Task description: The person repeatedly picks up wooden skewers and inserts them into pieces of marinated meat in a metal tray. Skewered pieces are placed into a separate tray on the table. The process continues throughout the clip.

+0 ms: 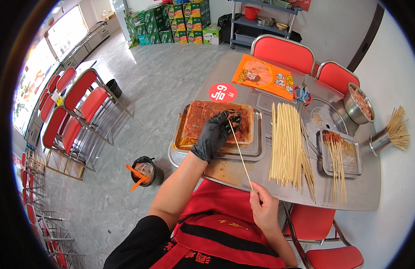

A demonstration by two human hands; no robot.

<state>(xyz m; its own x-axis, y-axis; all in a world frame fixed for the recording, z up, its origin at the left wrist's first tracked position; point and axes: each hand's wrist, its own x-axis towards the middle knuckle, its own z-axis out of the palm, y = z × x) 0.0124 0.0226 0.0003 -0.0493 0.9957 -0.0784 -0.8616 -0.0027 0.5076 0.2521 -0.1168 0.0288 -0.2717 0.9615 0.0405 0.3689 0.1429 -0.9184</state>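
My left hand (215, 134), in a black glove smeared with red sauce, is over a tray of red marinated meat (200, 117). Its curled fingers pinch a small piece of meat, partly hidden, at the upper end of a thin wooden skewer (241, 154). The lower end of that skewer is gripped between thumb and fingers of my bare right hand (263, 205), at the table's near edge. Under the meat tray lies a larger metal tray (259, 134). A thick row of bare skewers (286, 144) rests just to the right.
Loaded skewers (335, 151) lie on a small metal tray (353, 164). Beyond are a tilted metal bowl of pale meat (360, 104), a skewer-filled metal cup (378, 144), scissors (302, 94) and an orange packet (264, 77). A bin (157, 173) stands on the floor at left.
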